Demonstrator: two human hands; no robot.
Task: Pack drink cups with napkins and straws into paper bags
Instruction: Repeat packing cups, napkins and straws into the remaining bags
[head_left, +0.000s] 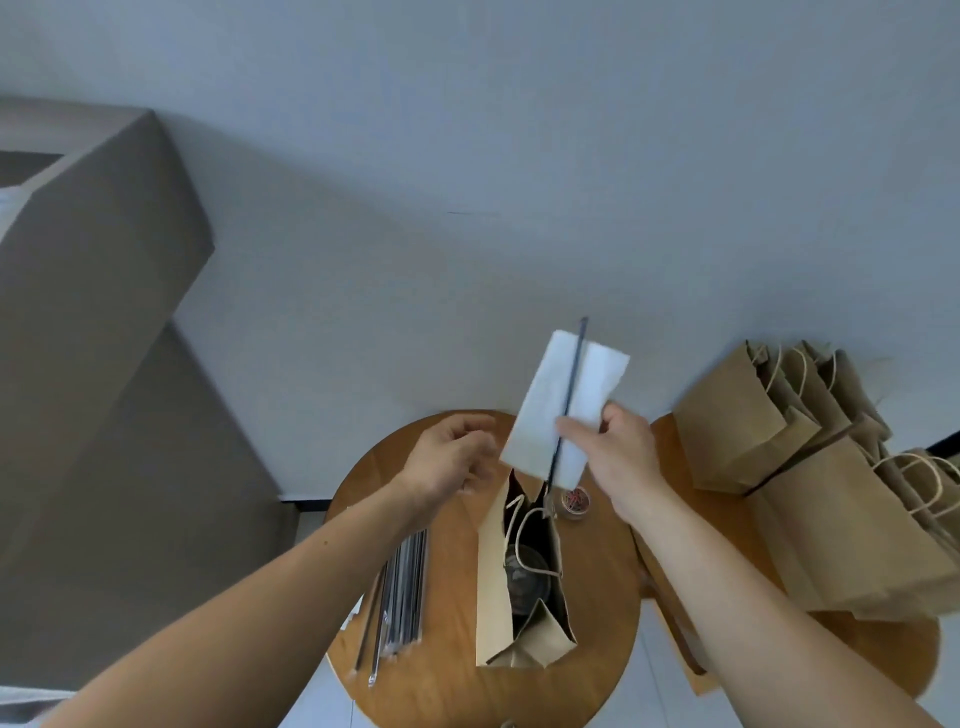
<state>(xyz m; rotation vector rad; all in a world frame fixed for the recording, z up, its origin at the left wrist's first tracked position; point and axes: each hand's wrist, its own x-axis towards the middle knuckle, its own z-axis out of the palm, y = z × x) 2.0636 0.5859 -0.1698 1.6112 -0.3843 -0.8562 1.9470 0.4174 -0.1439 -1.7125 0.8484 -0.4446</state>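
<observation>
My right hand (615, 447) pinches a folded white napkin (556, 395) and a thin dark straw (569, 395) together, held just above the open paper bag (493, 587). The bag stands open on the round wooden table (447, 675), with a lidded drink cup (524, 577) down inside it. My left hand (457, 457) hovers left of the napkin with its fingers loosely curled and nothing in them. A bundle of wrapped straws (402, 592) lies on the table to the left of the bag.
Several folded paper bags (810, 467) are stacked on a second wooden table at the right. A small clear pot with red bits (575, 500) sits behind the open bag. A grey sofa (104, 364) fills the left side.
</observation>
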